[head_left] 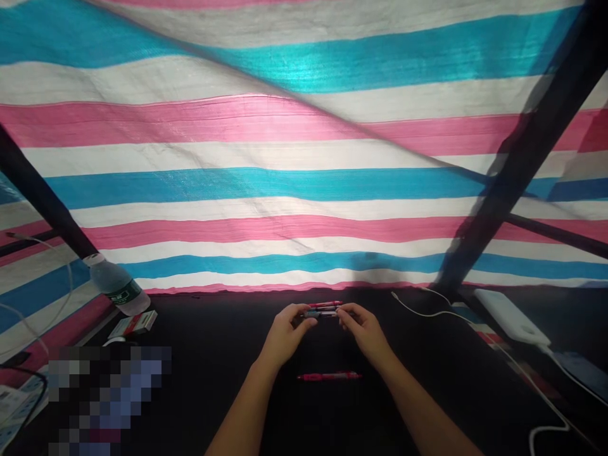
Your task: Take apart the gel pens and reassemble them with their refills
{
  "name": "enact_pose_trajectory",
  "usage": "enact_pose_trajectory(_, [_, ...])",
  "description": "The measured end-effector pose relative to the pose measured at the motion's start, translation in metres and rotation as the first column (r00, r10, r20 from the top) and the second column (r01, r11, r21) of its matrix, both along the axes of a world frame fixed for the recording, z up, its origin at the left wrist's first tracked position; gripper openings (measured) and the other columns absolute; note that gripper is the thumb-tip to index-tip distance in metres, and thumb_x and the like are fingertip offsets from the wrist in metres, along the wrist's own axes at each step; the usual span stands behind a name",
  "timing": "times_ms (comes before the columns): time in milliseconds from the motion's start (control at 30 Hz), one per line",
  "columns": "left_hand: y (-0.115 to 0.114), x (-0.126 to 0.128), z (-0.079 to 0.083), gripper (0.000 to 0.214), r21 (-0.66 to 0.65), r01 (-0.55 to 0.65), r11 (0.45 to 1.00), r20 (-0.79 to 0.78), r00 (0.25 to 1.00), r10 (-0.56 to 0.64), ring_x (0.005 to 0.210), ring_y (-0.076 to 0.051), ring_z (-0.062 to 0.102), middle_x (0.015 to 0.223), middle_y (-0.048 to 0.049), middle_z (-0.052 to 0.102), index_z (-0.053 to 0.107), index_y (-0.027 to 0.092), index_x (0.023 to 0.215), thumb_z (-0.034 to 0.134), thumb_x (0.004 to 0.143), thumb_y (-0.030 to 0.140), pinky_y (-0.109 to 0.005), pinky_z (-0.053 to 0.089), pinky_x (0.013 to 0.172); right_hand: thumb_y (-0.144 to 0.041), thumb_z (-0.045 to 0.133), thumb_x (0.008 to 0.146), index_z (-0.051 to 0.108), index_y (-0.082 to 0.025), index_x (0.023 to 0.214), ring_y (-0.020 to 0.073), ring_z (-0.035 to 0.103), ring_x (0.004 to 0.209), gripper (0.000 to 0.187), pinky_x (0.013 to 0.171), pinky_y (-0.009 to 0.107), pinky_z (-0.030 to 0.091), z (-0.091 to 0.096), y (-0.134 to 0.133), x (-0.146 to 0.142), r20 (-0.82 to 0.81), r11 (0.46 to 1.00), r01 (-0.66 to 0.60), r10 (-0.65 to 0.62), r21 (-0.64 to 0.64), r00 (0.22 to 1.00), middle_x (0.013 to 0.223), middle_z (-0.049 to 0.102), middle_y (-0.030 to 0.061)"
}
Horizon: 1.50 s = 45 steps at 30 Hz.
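Note:
Over the dark tabletop, my left hand [289, 328] and my right hand [361, 323] face each other, fingers closed around the two ends of a greyish pen [323, 313]. A red pen [325, 304] shows just behind it, level with my fingertips. Whether my fingers also touch that one, I cannot tell. A second red pen [329, 376] lies crosswise on the tabletop, between my forearms and apart from both hands.
A water bottle [118, 285] leans at the left beside a small box [133, 324]. To the right lie a white power bank [513, 316] and white cables [532, 380]. A striped sheet [266, 183] hangs behind the tabletop, between dark posts [503, 171].

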<state>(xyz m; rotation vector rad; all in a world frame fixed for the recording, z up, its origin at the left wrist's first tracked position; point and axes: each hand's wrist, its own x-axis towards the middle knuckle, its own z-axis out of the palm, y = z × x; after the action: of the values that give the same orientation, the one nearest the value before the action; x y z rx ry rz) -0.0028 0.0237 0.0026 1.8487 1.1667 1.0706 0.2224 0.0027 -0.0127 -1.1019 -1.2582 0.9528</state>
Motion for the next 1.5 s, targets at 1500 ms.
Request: enact_pose_trajectory(1500, [-0.013,0.011,0.003,0.026,0.275,0.188,0.943,-0.412,0.909,-0.06,0.083,-0.024,0.064,0.103,-0.0074,0.076,0.071,0.025,0.113,0.049,0.103,0.033,-0.035,0.041,0.08,-0.057,0.07,0.087,0.071,-0.02,0.086,0.0191,0.054,0.066,0.037,0.062,0.03,0.043,-0.007,-0.004,-0.006,0.074,1.0,-0.026,0.027,-0.009,0.997,0.069,0.059,0.0011])
